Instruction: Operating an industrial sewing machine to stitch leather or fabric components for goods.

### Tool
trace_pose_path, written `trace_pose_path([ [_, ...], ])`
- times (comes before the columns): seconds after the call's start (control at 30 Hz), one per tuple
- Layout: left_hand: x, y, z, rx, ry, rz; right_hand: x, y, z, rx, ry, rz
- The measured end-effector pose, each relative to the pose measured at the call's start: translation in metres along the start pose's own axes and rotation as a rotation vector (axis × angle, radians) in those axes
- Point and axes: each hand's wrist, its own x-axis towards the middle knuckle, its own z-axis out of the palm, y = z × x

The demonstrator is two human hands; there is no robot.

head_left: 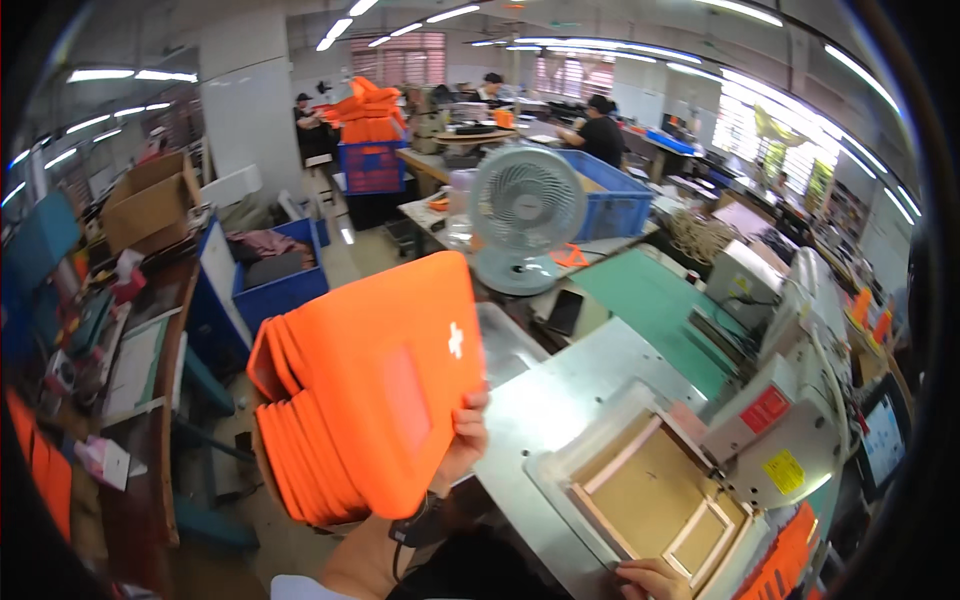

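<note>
At the left, a dark brown wooden bench (pixel 150 450) runs below an open cardboard box (pixel 145 210); right of them is a smooth blue plastic bin (pixel 285 300). Left of centre, a layered stack of orange pieces (pixel 305 450), soft-looking with rounded edges, fans toward the lower left. Against it tilts a broad orange panel (pixel 355 375) with rounded corners, a paler rectangular patch and a white cross near its right edge — its longest visible run drops steeply from upper right toward lower centre. The left grip (pixel 465 440) grasps that panel's right edge. Next comes a smooth metal plate (pixel 535 405), then at the lower edge the right grip (pixel 652 580), beside a wood-edged tan board (pixel 645 480) slanting down rightward; whether it clasps anything, I cannot tell.
</note>
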Motion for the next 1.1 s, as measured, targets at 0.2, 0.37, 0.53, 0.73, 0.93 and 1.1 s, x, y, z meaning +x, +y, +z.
trace_pose_path([
  [0.2, 0.018, -0.015, 0.006, -0.303, -0.063, -0.210, 0.002, 0.011, 0.005, -0.009, -0.024, -0.004],
  [0.37, 0.021, -0.014, -0.009, -0.208, -0.146, -0.252, 0.002, 0.008, 0.005, -0.045, -0.033, -0.064],
  [0.53, 0.024, -0.004, -0.024, 0.290, -0.328, -0.176, 0.002, 0.007, 0.004, -0.039, -0.041, -0.070],
  [0.73, 0.030, 0.011, -0.031, 0.428, -0.355, -0.158, -0.001, 0.012, 0.006, -0.027, -0.045, -0.055],
  [0.93, 0.029, 0.016, -0.031, 0.475, -0.362, -0.139, -0.002, 0.016, 0.007, -0.027, -0.047, -0.085],
  [1.1, 0.029, 0.019, -0.029, 0.500, -0.367, -0.129, -0.001, 0.019, 0.007, -0.038, -0.057, -0.087],
])
